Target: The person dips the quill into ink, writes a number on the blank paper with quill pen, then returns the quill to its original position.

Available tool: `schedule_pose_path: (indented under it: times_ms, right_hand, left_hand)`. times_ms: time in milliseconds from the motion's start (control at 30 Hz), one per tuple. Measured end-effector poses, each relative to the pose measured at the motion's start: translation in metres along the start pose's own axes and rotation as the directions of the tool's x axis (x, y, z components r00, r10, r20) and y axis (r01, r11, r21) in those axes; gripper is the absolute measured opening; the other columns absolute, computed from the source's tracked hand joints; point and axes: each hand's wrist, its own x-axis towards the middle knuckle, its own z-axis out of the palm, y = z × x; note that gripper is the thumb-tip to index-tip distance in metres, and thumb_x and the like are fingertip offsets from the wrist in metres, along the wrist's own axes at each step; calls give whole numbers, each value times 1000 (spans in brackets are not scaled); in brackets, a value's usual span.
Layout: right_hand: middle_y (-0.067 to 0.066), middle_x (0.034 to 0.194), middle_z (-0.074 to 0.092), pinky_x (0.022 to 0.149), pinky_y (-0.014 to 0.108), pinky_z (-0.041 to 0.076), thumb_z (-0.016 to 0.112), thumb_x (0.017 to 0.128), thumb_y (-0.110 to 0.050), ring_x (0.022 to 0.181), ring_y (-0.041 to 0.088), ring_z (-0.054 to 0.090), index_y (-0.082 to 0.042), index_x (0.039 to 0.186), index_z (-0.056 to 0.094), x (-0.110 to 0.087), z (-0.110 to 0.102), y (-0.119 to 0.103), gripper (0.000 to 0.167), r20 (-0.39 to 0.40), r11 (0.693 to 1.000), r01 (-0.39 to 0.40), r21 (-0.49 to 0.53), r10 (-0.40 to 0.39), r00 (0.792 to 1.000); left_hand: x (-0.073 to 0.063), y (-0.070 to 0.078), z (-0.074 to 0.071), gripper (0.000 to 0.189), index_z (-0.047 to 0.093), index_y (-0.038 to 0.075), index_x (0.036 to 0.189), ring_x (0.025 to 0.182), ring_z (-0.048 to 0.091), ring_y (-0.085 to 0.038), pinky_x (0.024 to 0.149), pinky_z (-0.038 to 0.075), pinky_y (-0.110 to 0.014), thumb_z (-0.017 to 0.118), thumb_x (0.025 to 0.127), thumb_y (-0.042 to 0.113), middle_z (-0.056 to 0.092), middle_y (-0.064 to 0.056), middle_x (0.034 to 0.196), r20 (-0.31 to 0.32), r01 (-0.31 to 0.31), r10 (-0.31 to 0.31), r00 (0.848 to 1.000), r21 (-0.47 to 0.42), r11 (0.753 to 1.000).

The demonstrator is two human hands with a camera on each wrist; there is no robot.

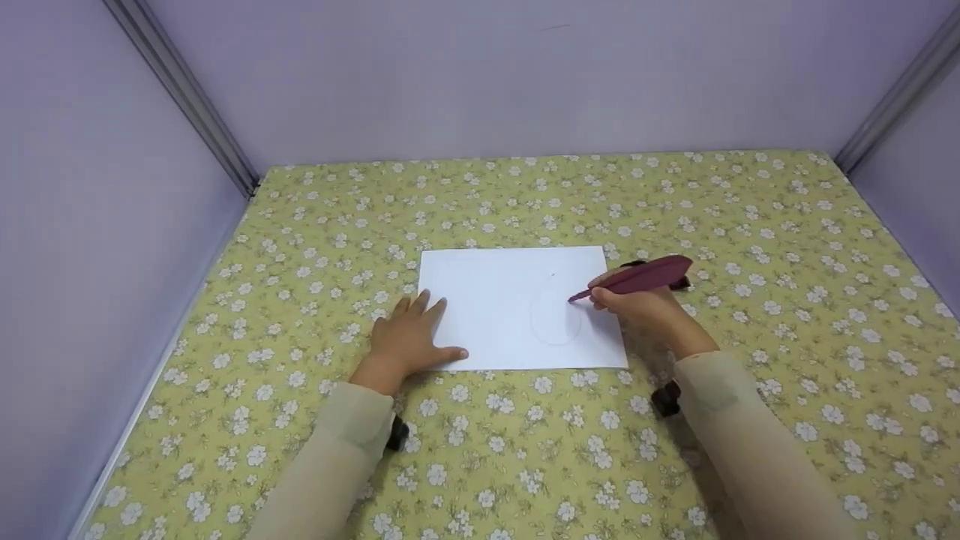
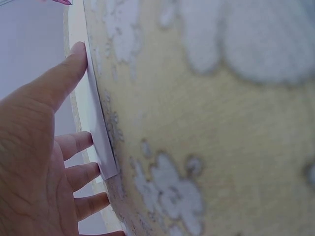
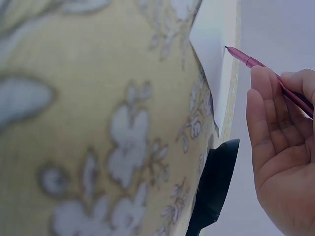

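A white sheet of paper [image 1: 487,307] lies on the flowered cloth and bears a faint curved outline, rounded at its lower end, plus a small mark above. My left hand [image 1: 409,337] rests with spread fingers on the paper's left edge; its thumb [image 2: 74,61] touches the near edge in the left wrist view. In my right hand [image 1: 637,304] I pinch a maroon feather-shaped pen [image 1: 649,275] between thumb and fingers. Its dark tip [image 3: 227,47] is at the paper's surface, right of the outline; whether it touches I cannot tell.
A dark object [image 3: 216,184] lies beside the paper's right side, partly hidden behind my right hand in the head view. Yellow flowered cloth [image 1: 480,202] covers the table. Pale lilac panels [image 1: 480,82] with grey metal posts [image 1: 187,97] stand at the back and sides.
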Motion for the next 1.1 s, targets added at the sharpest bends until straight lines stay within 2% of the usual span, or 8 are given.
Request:
schedule_pose_path:
  times_ms: [167, 300, 500, 667, 833, 1100]
  right_hand:
    - [7, 100, 71, 93, 40, 47, 67, 89, -36, 103, 29, 62, -3, 113, 66, 2, 3, -2, 41, 5, 998, -41, 44, 41, 999]
    - [8, 104, 70, 98, 42, 43, 67, 89, -38, 107, 30, 60, -4, 114, 67, 3, 4, -4, 42, 16, 996, -76, 37, 75, 997]
    - [7, 101, 71, 98, 41, 43, 69, 88, -37, 104, 29, 62, -3, 113, 67, 6, 9, -6, 42, 10, 997, -71, 41, 70, 997]
    - [6, 98, 71, 92, 39, 45, 71, 88, -30, 98, 26, 63, -4, 113, 66, 8, 13, -8, 37, 12, 994, -45, 103, 44, 999]
    - [6, 100, 70, 92, 39, 46, 71, 87, -30, 97, 24, 64, -7, 113, 66, 8, 15, -9, 35, 27, 991, -36, 133, 33, 999]
    - [7, 99, 71, 92, 39, 45, 72, 86, -31, 97, 24, 63, -7, 112, 66, 9, 20, -13, 35, 38, 993, -28, 116, 23, 999]
  left_hand:
    - [-1, 0, -1, 96, 24, 21, 153, 142, 11, -38, 103, 23, -65, 56, 78, 73, 13, -8, 158, -4, 0, 0, 1000, 10, 1000]
    - [0, 0, 0, 97, 23, 21, 153, 142, 12, -37, 103, 24, -65, 55, 78, 73, 12, -7, 158, 1, 2, -2, 1000, 18, 1000]
    - [1, 0, 0, 97, 22, 22, 153, 142, 11, -37, 103, 25, -64, 55, 78, 74, 12, -7, 158, -2, 4, -4, 1000, 25, 1000]
    - [1, 0, 0, 98, 22, 22, 153, 142, 10, -37, 104, 23, -64, 55, 77, 74, 11, -6, 158, 2, 7, -7, 1000, 16, 1000]
    - [1, 0, 1, 97, 23, 22, 153, 142, 11, -37, 104, 24, -64, 55, 77, 74, 12, -7, 158, 3, -2, 2, 1000, 17, 1000]
    - [2, -1, 1, 97, 22, 22, 153, 142, 12, -37, 104, 24, -63, 55, 77, 74, 12, -7, 158, 0, -5, 5, 1000, 25, 1000]
